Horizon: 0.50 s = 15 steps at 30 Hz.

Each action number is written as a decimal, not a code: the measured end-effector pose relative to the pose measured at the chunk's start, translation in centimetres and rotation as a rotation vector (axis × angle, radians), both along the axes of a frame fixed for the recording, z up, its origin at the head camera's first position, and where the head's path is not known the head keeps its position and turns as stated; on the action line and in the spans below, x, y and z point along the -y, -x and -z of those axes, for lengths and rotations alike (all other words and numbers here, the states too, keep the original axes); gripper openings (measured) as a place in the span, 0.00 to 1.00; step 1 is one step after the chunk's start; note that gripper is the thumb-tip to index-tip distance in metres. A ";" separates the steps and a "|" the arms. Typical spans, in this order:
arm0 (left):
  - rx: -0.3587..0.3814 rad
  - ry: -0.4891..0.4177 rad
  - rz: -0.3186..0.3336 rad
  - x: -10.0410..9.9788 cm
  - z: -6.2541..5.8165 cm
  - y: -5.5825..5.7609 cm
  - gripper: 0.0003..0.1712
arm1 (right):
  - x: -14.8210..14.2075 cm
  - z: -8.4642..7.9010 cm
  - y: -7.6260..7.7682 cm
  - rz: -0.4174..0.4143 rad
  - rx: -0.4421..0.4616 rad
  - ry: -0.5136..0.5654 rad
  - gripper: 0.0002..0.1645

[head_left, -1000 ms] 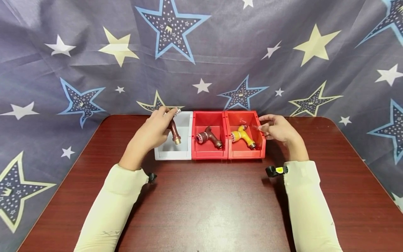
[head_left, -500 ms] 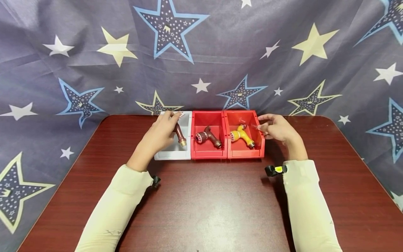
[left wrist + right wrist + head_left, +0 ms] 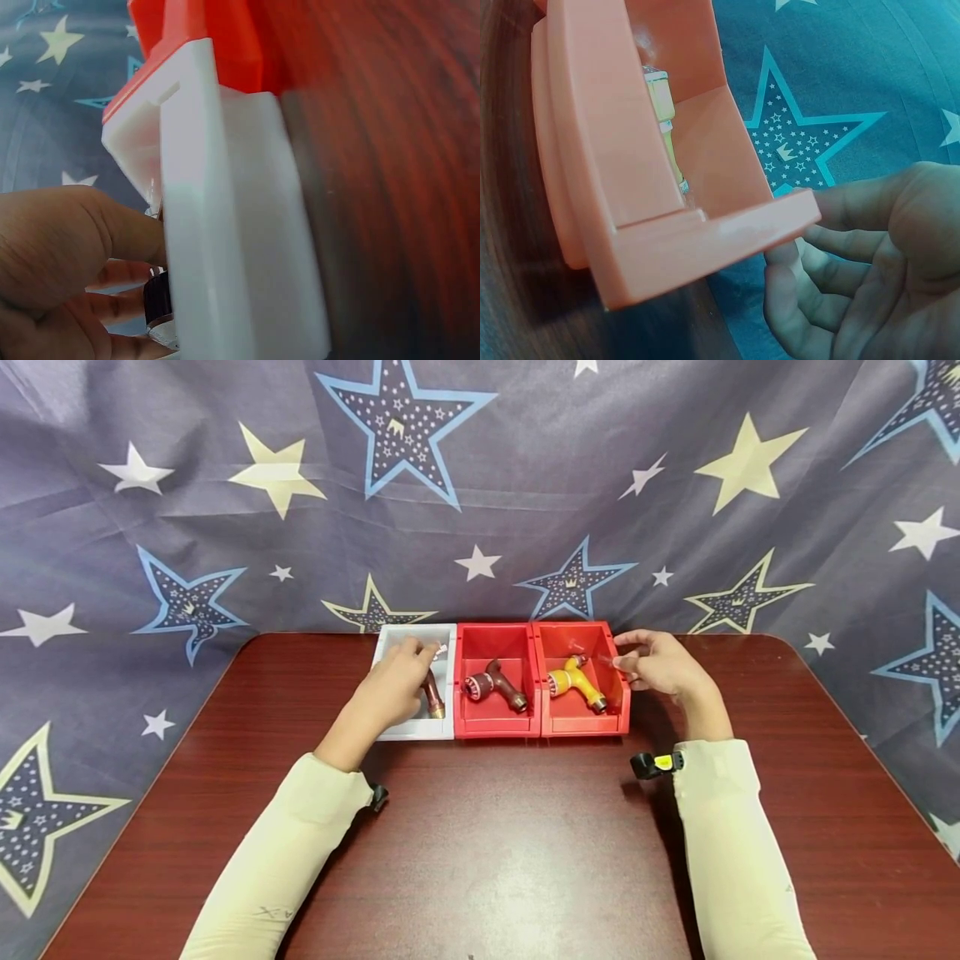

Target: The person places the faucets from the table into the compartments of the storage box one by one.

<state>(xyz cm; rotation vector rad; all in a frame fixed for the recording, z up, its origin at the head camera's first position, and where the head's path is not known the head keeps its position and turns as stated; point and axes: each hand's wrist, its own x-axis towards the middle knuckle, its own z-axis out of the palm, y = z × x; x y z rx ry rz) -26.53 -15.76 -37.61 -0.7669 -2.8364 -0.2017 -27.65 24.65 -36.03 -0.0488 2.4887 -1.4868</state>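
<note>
My left hand [image 3: 393, 685] reaches into the white bin [image 3: 415, 729] and holds a brown tap [image 3: 433, 697] with a brass threaded end, low in the bin. In the left wrist view, the fingers are around the tap's dark knob [image 3: 158, 298], partly hidden by the white bin's front wall. My right hand [image 3: 656, 668] pinches the side wall of the right-hand red bin [image 3: 587, 727], seen close in the right wrist view. In that bin lies a yellow tap [image 3: 579, 683]. Another brown tap [image 3: 498, 686] lies in the middle red bin [image 3: 498, 727].
The three bins stand side by side at the back of the dark red wooden table [image 3: 495, 843]. Behind them hangs a grey-blue cloth [image 3: 480, 493] printed with stars. Black wrist cameras [image 3: 651, 766] are strapped at the sleeves.
My left hand has moved right and down into the white bin, carrying the brown tap lower. The right hand has stayed at the red bin's side.
</note>
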 end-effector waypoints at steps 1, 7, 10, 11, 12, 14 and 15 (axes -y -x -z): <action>-0.001 0.006 0.001 -0.1 0.2 0.1 0.43 | 0.0 0.0 0.0 -0.001 -0.001 0.000 0.29; 0.024 0.031 -0.009 -0.3 1.4 0.6 0.43 | -0.2 0.3 0.1 -0.003 0.000 0.000 0.29; 0.044 0.040 -0.023 -0.4 1.5 0.5 0.44 | -0.2 0.3 0.1 -0.002 0.004 -0.004 0.30; 0.050 0.042 -0.028 -0.4 1.5 0.5 0.44 | -0.2 0.3 0.2 -0.002 0.004 -0.005 0.30; 0.052 0.045 -0.030 -0.4 1.5 0.5 0.43 | -0.1 0.3 0.2 -0.002 0.005 -0.005 0.30; 0.059 0.050 -0.032 -0.4 1.5 0.5 0.43 | -0.1 0.1 0.1 -0.003 0.003 -0.006 0.30; 0.061 0.055 -0.034 -0.4 1.6 0.5 0.43 | -0.1 0.1 0.1 -0.003 0.002 -0.006 0.30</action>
